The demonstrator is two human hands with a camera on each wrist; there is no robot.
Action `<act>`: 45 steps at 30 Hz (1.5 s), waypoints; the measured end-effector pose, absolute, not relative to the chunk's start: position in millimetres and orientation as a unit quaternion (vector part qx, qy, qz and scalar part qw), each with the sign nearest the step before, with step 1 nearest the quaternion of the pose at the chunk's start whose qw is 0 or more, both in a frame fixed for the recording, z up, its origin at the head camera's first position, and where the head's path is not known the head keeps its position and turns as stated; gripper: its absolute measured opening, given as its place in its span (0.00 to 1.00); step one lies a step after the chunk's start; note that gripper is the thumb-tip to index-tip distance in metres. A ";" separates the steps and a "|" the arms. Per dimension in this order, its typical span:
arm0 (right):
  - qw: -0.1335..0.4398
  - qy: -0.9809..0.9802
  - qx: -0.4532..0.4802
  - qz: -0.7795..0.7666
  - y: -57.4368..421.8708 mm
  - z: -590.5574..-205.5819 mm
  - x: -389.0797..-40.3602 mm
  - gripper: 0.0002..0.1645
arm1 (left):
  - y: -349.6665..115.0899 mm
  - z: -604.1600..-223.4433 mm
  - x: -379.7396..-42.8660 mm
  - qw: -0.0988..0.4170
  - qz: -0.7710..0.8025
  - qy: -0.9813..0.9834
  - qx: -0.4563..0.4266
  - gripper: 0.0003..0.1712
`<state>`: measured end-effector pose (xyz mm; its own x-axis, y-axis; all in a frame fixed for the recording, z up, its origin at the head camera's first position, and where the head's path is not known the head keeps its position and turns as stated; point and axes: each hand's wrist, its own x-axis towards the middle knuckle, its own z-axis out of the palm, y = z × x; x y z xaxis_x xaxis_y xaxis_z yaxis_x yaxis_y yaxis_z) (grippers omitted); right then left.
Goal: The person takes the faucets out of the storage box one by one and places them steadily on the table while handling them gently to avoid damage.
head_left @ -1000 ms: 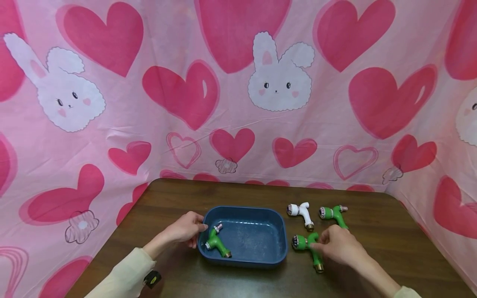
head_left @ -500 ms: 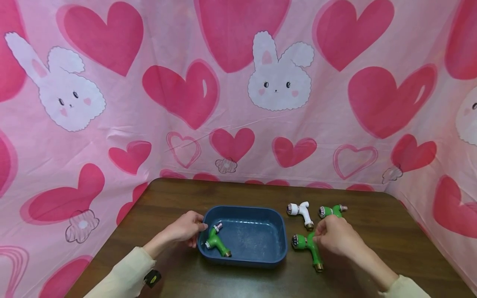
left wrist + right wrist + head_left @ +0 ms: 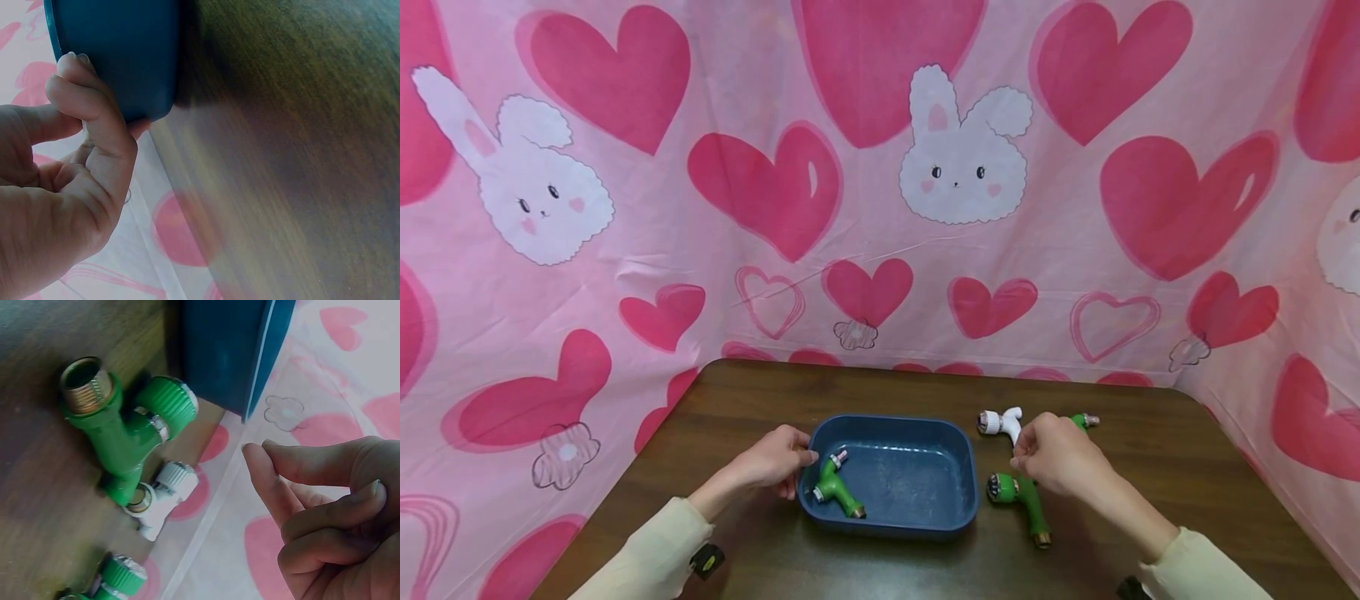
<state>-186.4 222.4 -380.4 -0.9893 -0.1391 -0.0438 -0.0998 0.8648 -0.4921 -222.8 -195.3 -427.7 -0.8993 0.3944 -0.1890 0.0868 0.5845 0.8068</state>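
A dark blue plastic tub [image 3: 891, 528] stands on the table, one green tap [image 3: 833, 487] lying inside at its left. My left hand [image 3: 771, 458] holds the tub's left rim, thumb over the edge and fingers outside. My right hand [image 3: 1060, 454] is over the taps to the right, thumb and forefinger tips close together, other fingers curled, nothing between them. Just below it lies a green tap [image 3: 1028, 504] with a brass threaded end. Behind the fingertips is a white tap [image 3: 1000, 422], its lower part hidden. Another green tap [image 3: 1084, 420] is mostly hidden behind the hand.
The brown wooden table [image 3: 760, 392] has a rounded far corner on each side. A pink cloth [image 3: 880, 217] with hearts and rabbits hangs behind it and along both sides. In the right wrist view, the tub's wall [image 3: 219, 356] rises beyond the green tap.
My right hand has moved up and left from the near green tap toward the white tap, uncovering part of the green one. My left hand and the tub stay where they were.
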 end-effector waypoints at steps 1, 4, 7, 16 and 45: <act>0.041 0.965 -0.062 -0.252 220.8 -379.0 -186.8 0.13 | -195.3 -427.6 -222.8 0.177 0.433 0.873 0.139 0.11; 0.040 0.965 -0.066 -0.249 216.1 -376.5 -188.6 0.13 | -195.3 -427.6 -223.0 0.176 0.430 0.874 0.140 0.11; 0.036 0.965 -0.072 -0.249 210.9 -376.5 -190.6 0.12 | -195.5 -427.6 -222.7 0.176 0.430 0.874 0.143 0.11; 0.012 0.963 -0.088 -0.253 196.2 -375.6 -196.9 0.13 | -195.5 -426.3 -221.1 0.173 0.434 0.872 0.144 0.11; 0.009 0.967 -0.131 -0.219 149.6 -366.2 -205.8 0.16 | -195.5 -427.7 -220.3 0.177 0.442 0.869 0.137 0.12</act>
